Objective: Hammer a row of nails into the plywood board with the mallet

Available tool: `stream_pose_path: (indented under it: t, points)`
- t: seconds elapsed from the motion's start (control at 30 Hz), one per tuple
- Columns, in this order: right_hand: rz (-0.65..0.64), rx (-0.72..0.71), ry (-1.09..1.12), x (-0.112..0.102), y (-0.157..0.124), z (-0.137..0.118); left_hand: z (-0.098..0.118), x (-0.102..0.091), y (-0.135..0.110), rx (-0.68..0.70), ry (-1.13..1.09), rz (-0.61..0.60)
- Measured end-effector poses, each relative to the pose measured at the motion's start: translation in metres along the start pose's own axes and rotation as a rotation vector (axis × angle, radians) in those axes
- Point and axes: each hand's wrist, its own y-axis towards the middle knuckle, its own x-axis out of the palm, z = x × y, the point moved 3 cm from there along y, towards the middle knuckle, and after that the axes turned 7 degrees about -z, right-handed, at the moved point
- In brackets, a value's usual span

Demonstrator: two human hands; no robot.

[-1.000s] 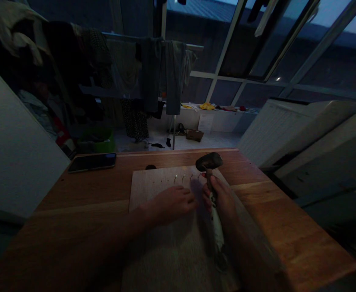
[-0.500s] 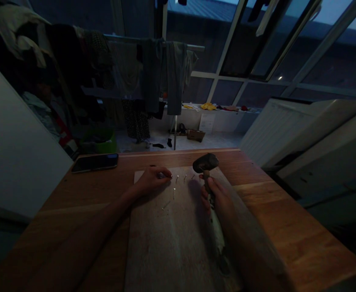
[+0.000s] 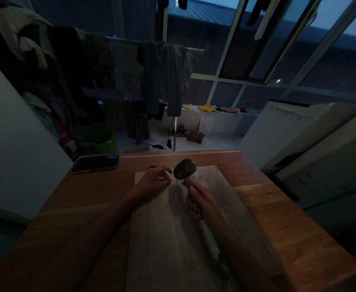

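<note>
My right hand (image 3: 204, 200) is wrapped round the handle of a hammer (image 3: 209, 239), high up near the head. The dark hammer head (image 3: 185, 169) hangs over the far part of a wooden board (image 3: 153, 247), just right of my left hand (image 3: 153, 179). The left hand rests at the board's far left, thumb and index finger parted beside a small shiny nail (image 3: 171, 178). Several more nails stand in a row along the far side, some partly hidden by the hammer. Closer in, a loose nail (image 3: 166, 207) lies on the board.
The board lies on a wooden table (image 3: 83, 198). A phone (image 3: 95, 163) lies at the table's far left corner. Beyond the table are hanging clothes (image 3: 152, 77), a green basket (image 3: 100, 142) and a small box (image 3: 195, 136). A white ribbed panel (image 3: 272, 129) stands to the right.
My right hand has moved the hammer left, bringing its head close to my left hand. The left index finger has lifted away from the thumb at the nail.
</note>
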Motion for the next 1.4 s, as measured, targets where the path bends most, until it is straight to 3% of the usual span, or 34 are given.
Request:
stream_pose_path:
  t: [0.23, 0.43, 0.53, 0.63, 0.77, 0.87, 1.03, 1.13, 1.27, 1.4]
  points:
    - [-0.034, -0.011, -0.173, 0.005, 0.004, 0.007, -0.002, 0.0, 0.001, 0.038, 0.033, -0.011]
    - [-0.033, -0.025, -0.188, 0.002, 0.004, 0.01, -0.001, -0.003, 0.001, 0.043, 0.012, -0.061]
    - [0.0, -0.018, -0.099, -0.003, 0.002, 0.006, 0.009, -0.011, -0.002, 0.078, 0.163, -0.038]
    - [0.085, -0.029, -0.006, -0.011, 0.0, 0.0, 0.033, -0.014, -0.012, 0.26, 0.492, -0.043]
    - [0.147, -0.036, 0.043, -0.016, 0.001, -0.003, 0.055, 0.007, -0.033, 0.622, 0.839, -0.313]
    - [0.152, -0.035, 0.052, -0.016, 0.002, -0.002, 0.055, 0.018, -0.04, 0.697, 0.934, -0.341]
    - [0.129, -0.014, 0.025, -0.012, 0.002, 0.0, 0.052, 0.018, -0.04, 0.665, 0.967, -0.315]
    - [0.12, 0.0, 0.018, -0.012, 0.002, 0.0, 0.049, 0.006, -0.038, 0.509, 0.882, -0.308]
    - [0.128, 0.01, 0.027, -0.013, 0.002, 0.001, 0.032, -0.016, -0.033, 0.28, 0.684, -0.194]
    - [0.128, 0.013, 0.024, -0.013, 0.003, 0.003, 0.019, -0.026, -0.029, 0.252, 0.627, -0.196]
